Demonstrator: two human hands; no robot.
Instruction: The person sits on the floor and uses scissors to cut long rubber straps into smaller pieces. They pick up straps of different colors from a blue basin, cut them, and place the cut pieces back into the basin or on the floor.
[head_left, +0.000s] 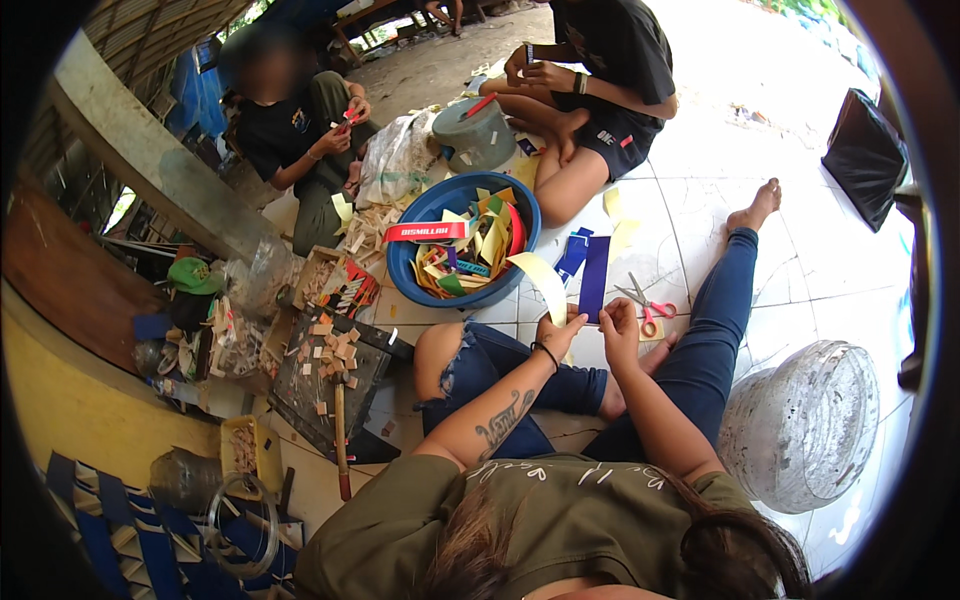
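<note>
Above my lap, my left hand (pixel 561 335) is closed on a curved pale yellow strip (pixel 541 283), which bends up toward the basin. Close beside it, my right hand (pixel 620 328) pinches the lower end of a dark purple strip (pixel 593 275). Just right of that hand, scissors with pink-red handles (pixel 650 312) lie spread on the white tiles. Folded blue pieces (pixel 572 254) rest behind the purple strip. Farther off stands a blue basin (pixel 400 262) heaped with yellow, green and red strips, and a red strip with white lettering (pixel 426 232) lies across its rim.
At left, a dark board (pixel 300 385) bears small wooden pieces and a hammer (pixel 341 435). A grey bucket (pixel 480 140) stands behind the basin. Two people sit opposite, each handling small pieces. To my right is a paint-stained round container (pixel 805 425); pale yellow scraps (pixel 622 235) lie ahead.
</note>
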